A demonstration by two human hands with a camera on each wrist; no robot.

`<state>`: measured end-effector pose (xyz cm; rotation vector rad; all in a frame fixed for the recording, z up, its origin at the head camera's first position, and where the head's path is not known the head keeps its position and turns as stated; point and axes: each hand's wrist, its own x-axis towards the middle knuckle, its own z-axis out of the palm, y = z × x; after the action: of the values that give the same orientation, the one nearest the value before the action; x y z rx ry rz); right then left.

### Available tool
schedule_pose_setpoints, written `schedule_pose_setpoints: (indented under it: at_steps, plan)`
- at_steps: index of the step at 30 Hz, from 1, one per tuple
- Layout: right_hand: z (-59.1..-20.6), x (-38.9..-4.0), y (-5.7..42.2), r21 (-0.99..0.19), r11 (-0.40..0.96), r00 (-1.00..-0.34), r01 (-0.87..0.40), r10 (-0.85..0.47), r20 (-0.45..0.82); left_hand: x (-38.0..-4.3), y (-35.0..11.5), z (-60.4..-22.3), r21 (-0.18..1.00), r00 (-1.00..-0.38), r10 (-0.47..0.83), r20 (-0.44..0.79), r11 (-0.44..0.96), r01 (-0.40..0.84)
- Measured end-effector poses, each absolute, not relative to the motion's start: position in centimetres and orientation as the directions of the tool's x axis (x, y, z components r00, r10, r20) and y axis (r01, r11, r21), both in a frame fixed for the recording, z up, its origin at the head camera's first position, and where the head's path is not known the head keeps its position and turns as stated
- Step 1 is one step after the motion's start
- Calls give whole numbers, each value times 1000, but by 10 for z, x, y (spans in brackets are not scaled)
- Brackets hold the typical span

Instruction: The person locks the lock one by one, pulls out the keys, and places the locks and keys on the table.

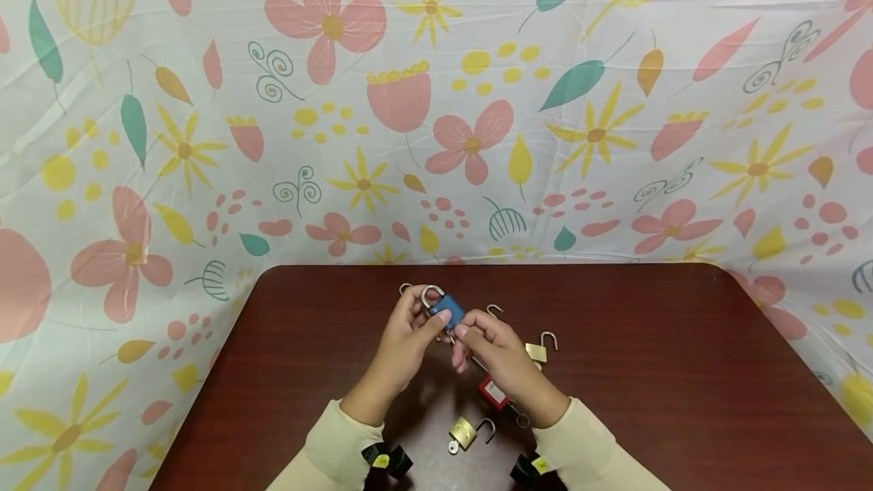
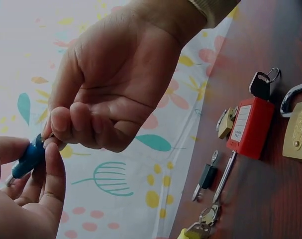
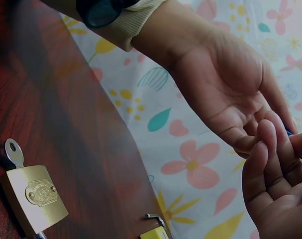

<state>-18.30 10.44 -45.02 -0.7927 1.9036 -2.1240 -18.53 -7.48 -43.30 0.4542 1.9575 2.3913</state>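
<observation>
My left hand (image 1: pixel 407 341) holds a blue padlock (image 1: pixel 448 311) up over the far part of the table, thumb across its body. The padlock's silver shackle (image 1: pixel 431 292) points up and away to the left. With thumb and fingertips, my right hand (image 1: pixel 503 351) pinches at the padlock's lower end, where a small key is mostly hidden by the fingers. In the left wrist view the blue padlock (image 2: pixel 29 160) shows between both hands' fingertips. Only a sliver of blue appears beside the fingers in the right wrist view.
On the dark red table (image 1: pixel 648 370) lie a brass padlock (image 1: pixel 462 433) with its shackle open, a red padlock (image 1: pixel 492 392), and another brass padlock (image 1: pixel 536 352). A dark padlock (image 2: pixel 208 176) and a yellow one (image 3: pixel 154 233) lie farther back. A flowered cloth (image 1: pixel 477 195) hangs behind.
</observation>
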Motion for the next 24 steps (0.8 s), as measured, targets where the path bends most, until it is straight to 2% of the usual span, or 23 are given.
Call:
schedule_pose_setpoints:
  at_steps: [14,24]
  plan:
    - [-450,-183,105,-952,-114,-817,-283,-492,302,-186,-75,-433,964,-972,151,180,-223,144]
    - [-451,-183,106,-965,-69,-821,-254,-512,253,-190,-79,-435,965,-973,136,189,-208,158]
